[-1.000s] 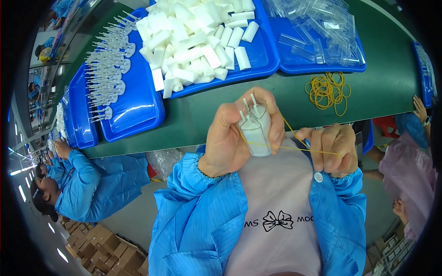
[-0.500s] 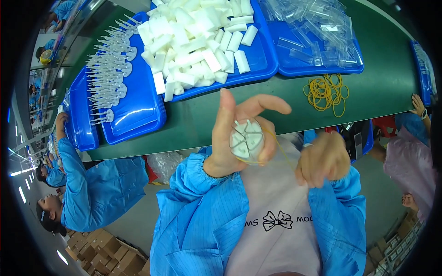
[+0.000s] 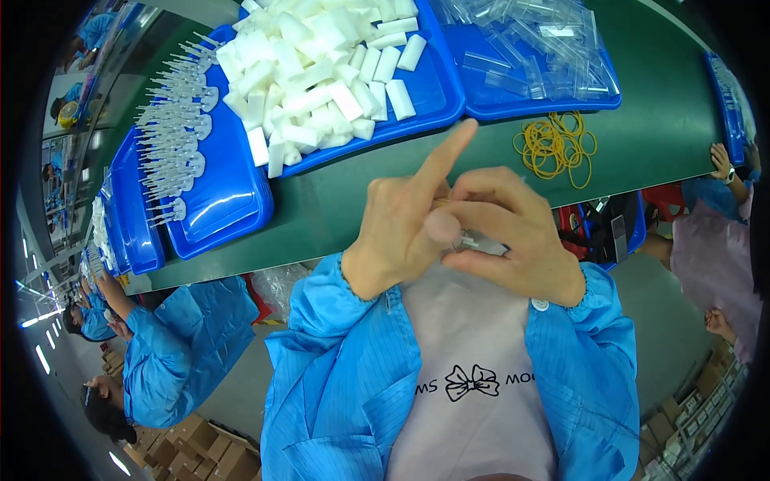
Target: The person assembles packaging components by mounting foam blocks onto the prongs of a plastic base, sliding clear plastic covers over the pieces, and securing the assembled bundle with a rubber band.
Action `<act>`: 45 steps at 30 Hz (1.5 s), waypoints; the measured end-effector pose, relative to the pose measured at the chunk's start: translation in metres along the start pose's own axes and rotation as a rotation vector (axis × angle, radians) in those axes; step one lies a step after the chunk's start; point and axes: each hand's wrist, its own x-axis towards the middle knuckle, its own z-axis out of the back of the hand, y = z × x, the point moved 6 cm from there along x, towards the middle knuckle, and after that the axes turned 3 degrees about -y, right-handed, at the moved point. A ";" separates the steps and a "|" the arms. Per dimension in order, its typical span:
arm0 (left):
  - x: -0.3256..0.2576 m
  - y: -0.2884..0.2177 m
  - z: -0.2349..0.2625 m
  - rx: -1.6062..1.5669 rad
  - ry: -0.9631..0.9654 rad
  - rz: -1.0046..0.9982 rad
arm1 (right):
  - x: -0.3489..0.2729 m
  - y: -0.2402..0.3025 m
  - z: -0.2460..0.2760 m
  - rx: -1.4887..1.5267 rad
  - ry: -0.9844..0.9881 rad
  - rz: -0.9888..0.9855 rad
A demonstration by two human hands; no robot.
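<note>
Both hands meet in front of my chest around a round bundle of clear, wedge-shaped pieces (image 3: 483,243), mostly hidden by fingers. My left hand (image 3: 389,224) grips it from the left, thumb bent over it and index finger stretched up. From the right, my right hand (image 3: 525,228) curls its fingers and thumb round the same bundle. A sliver of yellow rubber band (image 3: 440,202) shows between the hands. Behind them on the green table lies a heap of yellow rubber bands (image 3: 553,150).
A blue tray (image 3: 437,108) holds white foam blocks (image 3: 321,76); another blue tray (image 3: 545,108) holds clear plastic pieces (image 3: 529,52). Farther left, a blue tray (image 3: 228,216) carries thin-stemmed pale parts (image 3: 172,132). Co-workers sit at left (image 3: 176,345) and right (image 3: 714,264).
My right hand has come left and up to the bundle. My left hand has turned, hiding the bundle's segmented end. The view has shifted slightly. The co-worker at left has lowered an arm.
</note>
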 end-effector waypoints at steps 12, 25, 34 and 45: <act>-0.006 0.031 -0.008 -0.696 -0.064 0.432 | 0.008 -0.008 0.006 -0.242 -0.058 0.001; -0.007 0.028 -0.002 -0.795 -0.246 0.189 | -0.003 -0.044 0.008 0.462 -0.114 -0.351; -0.010 0.030 -0.004 -0.781 -0.290 0.240 | -0.004 -0.054 0.005 0.525 -0.091 -0.367; -0.005 0.027 -0.001 -0.893 -0.361 0.298 | -0.004 -0.060 0.000 0.594 -0.114 -0.467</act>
